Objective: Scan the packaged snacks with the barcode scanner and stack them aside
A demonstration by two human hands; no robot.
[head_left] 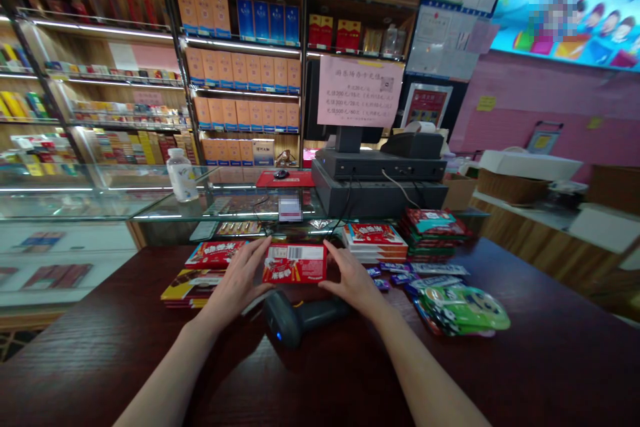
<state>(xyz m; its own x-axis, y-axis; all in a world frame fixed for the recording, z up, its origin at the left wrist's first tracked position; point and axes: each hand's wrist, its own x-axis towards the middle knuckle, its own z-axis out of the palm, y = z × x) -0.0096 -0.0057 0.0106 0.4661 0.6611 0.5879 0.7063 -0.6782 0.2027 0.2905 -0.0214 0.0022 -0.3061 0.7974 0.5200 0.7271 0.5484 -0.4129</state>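
Observation:
A red snack box (295, 263) with a barcode on its top is held upright on the dark wooden counter (550, 360). My left hand (239, 280) grips its left end and my right hand (350, 277) grips its right end, fingers closed around the edges. Just in front of the box, between my wrists, lies a black handheld barcode scanner (295, 318) with a small blue light.
More red boxes (215, 254) and a yellow one (187, 285) lie at the left. Stacked red boxes (375, 240), small packets (430, 270) and green bags (465, 310) lie at the right. Behind stand a cash register (380, 180), a glass case with a bottle (181, 175), and shelves.

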